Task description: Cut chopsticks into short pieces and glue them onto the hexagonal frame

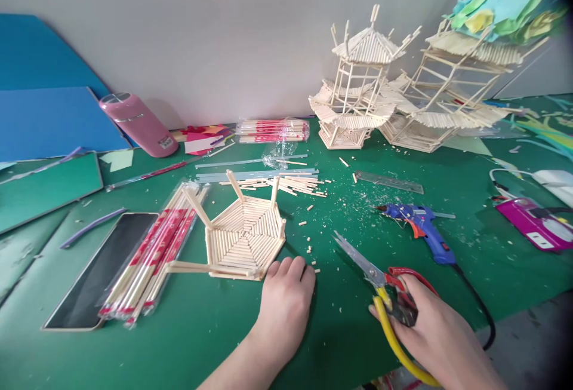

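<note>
My left hand (pixel 289 297) rests on the green table with its fingers curled under, against the near right corner of a many-sided wooden stick base (pixel 246 235). What its fingertips hold, if anything, is hidden. Bundled stick posts rise from several corners of the base, one leaning out to the left. In my right hand (pixel 434 324) are scissors (pixel 364 258) with red and yellow handles, blades parted a little and pointing up and left. Beyond the blades lies a blue hot glue gun (pixel 418 223), its nozzle to the left.
Wrapped chopsticks (pixel 156 252) lie on a dark phone-like slab (pixel 89 282) at left. Loose sticks (pixel 290 184), glue sticks (pixel 255 175) and a clear ruler (pixel 389 182) lie behind. Stick pavilions (pixel 362 91) stand at the back; a pink container (pixel 138 124) leans against the wall. A purple power strip (pixel 535 223) is right.
</note>
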{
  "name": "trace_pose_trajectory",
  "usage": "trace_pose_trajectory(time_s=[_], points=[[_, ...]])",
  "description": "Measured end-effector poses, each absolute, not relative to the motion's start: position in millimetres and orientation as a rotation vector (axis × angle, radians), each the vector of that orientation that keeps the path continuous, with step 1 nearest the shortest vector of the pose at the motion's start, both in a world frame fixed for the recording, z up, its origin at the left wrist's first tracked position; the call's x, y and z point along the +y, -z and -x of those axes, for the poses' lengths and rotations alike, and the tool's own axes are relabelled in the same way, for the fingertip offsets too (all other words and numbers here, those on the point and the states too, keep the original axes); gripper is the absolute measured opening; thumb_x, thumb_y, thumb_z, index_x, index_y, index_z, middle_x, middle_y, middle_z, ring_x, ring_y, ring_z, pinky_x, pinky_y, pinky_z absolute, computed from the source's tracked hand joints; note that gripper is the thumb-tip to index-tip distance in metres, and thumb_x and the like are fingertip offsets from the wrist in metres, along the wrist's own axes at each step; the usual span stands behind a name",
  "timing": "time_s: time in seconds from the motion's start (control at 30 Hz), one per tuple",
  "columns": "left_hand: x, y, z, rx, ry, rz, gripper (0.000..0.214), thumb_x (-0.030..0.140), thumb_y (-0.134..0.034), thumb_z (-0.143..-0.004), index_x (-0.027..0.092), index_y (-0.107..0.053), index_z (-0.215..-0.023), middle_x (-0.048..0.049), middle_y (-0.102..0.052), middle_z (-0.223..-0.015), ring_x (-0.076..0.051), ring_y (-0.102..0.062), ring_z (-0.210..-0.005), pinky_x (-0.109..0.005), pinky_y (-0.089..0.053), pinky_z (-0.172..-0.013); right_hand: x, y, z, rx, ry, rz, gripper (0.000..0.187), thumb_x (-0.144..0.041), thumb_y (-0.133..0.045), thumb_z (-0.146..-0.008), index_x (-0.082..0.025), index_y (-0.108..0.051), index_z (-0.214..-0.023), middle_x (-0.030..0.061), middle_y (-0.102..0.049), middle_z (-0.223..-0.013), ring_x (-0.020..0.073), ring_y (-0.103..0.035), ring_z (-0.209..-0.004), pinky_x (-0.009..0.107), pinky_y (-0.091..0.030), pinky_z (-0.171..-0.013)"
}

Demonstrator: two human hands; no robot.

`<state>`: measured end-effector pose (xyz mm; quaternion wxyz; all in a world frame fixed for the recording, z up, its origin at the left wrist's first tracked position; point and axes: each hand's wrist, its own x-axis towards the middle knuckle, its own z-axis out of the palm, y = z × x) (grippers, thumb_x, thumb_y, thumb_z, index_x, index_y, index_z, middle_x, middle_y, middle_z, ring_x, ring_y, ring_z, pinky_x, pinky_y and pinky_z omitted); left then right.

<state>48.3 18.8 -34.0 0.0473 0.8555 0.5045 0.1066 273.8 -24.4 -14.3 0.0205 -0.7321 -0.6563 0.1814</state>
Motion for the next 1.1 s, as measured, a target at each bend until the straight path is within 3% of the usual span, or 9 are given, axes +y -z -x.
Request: trace_pose_trajectory(time_s=[0.37,0.53,0.7,1.1], points=[[23.6,34.9,-45.1,1.507,-0.413,-2.521,0.023,0.007,-0.042,-0.084,0.014,-0.064,-0.083,-0.0086,-0.059,-0.078,-0.020,-0.051,-0.067,-0.032,-0.046,-0.059,-27.5,22.1,-272.3,-2.046,-0.331,2.224,0.020,-0.042,-0.051,-0.073,-0.027,-0.045,-0.084,0.0001,-0.063,-0.066,0.0217,-0.061,-0.053,0.027,-0.042,-0.042],[24.9,36.2,-45.3,1.497,-0.489,-2.481,0.023,0.006,-0.042,-0.083,0.014,-0.064,-0.084,-0.0088,-0.059,-0.079,-0.020,-0.051,-0.068,-0.033,-0.047,-0.060,-28.0,22.7,-268.8,-2.015,-0.317,2.305,0.020,-0.045,-0.045,-0.075,-0.027,-0.043,-0.083,-0.0006,-0.065,-0.069,0.0207,-0.059,-0.050,0.027,-0.039,-0.042],[24.3,37.0,-47.2,1.512,-0.527,-2.480,0.021,0.008,-0.044,-0.084,0.014,-0.064,-0.082,-0.0089,-0.058,-0.078,-0.020,-0.052,-0.068,-0.033,-0.048,-0.061,-27.4,26.5,-275.0,-2.082,-0.332,2.218,0.024,-0.046,-0.051,-0.072,-0.026,-0.045,-0.084,-0.0006,-0.065,-0.066,0.0188,-0.058,-0.044,0.025,-0.039,-0.037],[25.8,37.7,-46.6,1.523,-0.541,-2.484,0.023,0.010,-0.042,-0.085,0.014,-0.065,-0.081,-0.0089,-0.058,-0.078,-0.019,-0.053,-0.067,-0.033,-0.047,-0.060,-29.3,23.8,-269.2,-2.049,-0.242,2.230,0.024,-0.045,-0.043,-0.076,-0.024,-0.046,-0.089,0.0034,-0.066,-0.069,0.0231,-0.060,-0.052,0.028,-0.040,-0.042]])
